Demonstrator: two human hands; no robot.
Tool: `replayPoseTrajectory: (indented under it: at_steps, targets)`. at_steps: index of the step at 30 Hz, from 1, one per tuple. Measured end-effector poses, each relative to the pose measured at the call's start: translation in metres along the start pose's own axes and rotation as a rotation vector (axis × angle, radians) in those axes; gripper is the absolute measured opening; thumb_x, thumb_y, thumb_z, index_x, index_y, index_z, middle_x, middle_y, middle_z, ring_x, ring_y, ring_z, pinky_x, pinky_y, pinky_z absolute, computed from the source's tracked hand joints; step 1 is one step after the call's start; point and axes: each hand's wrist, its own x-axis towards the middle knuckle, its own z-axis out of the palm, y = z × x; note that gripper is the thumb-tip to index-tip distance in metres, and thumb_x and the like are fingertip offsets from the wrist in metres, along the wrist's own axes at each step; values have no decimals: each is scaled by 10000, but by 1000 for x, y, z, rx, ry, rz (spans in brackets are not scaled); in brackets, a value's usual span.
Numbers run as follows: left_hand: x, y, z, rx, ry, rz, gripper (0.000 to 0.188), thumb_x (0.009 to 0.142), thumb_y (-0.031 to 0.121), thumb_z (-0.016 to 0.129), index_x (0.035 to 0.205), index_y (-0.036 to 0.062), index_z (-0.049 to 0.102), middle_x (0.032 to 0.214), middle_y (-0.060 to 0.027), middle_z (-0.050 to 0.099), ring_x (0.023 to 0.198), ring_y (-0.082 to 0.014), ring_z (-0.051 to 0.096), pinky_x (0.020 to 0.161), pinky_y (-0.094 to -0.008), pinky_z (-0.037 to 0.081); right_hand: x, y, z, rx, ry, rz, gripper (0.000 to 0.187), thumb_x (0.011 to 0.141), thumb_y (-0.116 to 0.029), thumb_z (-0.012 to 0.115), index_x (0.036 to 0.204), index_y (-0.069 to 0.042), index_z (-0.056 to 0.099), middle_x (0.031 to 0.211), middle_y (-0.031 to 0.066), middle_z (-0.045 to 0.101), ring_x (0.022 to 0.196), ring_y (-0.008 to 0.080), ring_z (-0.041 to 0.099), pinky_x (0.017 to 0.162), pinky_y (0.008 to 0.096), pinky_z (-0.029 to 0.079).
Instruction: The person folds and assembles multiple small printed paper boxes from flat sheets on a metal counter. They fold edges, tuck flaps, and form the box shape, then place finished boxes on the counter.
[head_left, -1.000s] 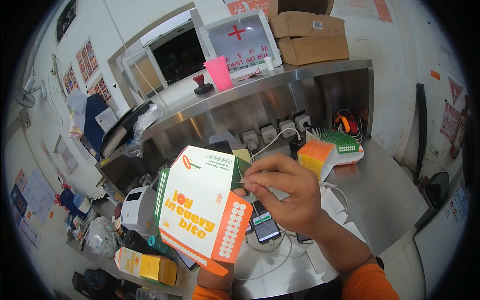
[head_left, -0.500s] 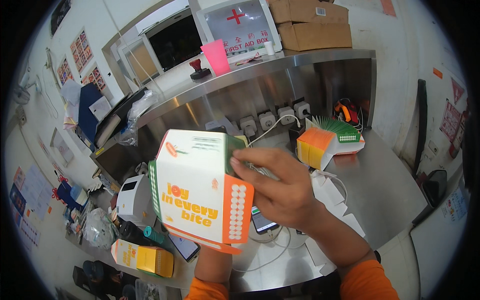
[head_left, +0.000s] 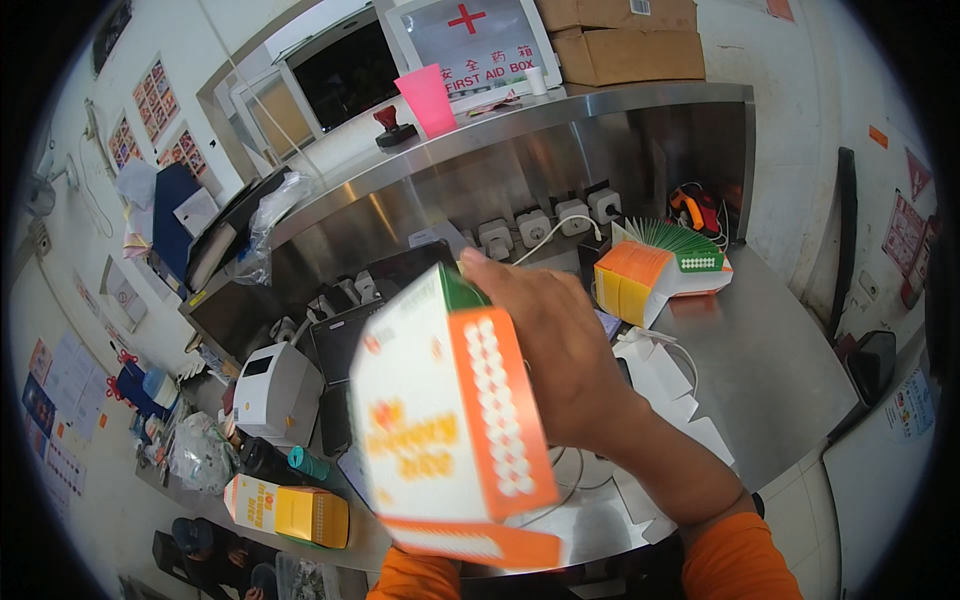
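Observation:
A folded food carton, white with orange and green sides and yellow lettering, is held up before me, tilted and blurred by motion. My right hand grips its upper right edge, with the fingers partly hidden behind it. My left hand is out of sight behind the carton; only its orange sleeve shows below. A similar white and yellow carton lies at the counter's left front. At the right stands an orange and yellow carton beside a fanned stack of green-edged flat cartons.
On the steel counter are a white boxy device, a teal-lidded bottle, cables and white card pieces. Power sockets line the back. A pink cup and a stamp stand on the ledge. Another person is at lower left.
The carton has moved down and right and turned, showing more of its orange side. My right hand has shifted behind its upper edge. A dark screen behind it is now uncovered.

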Motion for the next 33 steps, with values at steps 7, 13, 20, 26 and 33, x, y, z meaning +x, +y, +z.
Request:
replayPoseTrajectory:
  at_steps: [7,13,20,26,33]
  targets:
    - [-7,-13,-1,164,-184,-15,536,913,183,808,1383,36,594,1310,-132,678,1196,-226,665,999,-365,531,-2,-1,-6,74,23,189,731,821,-214,829,1445,10,520,1340,187,630,1172,370,640,1029,471,477]
    - [-1,-41,0,516,-245,205,550,903,175,815,1387,38,592,1317,-134,677,1208,-229,663,1011,-371,527,4,1,-15,-85,69,-169,398,762,-139,808,1144,-50,741,1186,109,698,1059,319,651,945,463,504]
    - [24,7,6,-465,-29,-122,679,934,276,798,1452,-18,472,1415,-168,590,1251,-306,659,1003,-459,588,8,19,-21,-192,54,-96,500,778,-40,711,1268,-125,761,1026,31,703,899,219,644,784,363,487]
    - [33,19,-9,-434,159,-204,481,1036,268,629,1389,-29,495,1329,-196,652,1169,-293,717,933,-367,634,6,18,-11,-207,33,-170,457,773,-91,744,1220,-177,783,1075,-1,684,918,209,617,805,367,481]
    - [32,8,3,-176,354,79,188,935,-57,717,1105,-39,640,1127,-188,727,1063,-220,731,888,-338,625,7,13,-10,48,164,-1,336,796,24,772,1126,-38,764,1009,84,742,837,214,684,737,347,518]
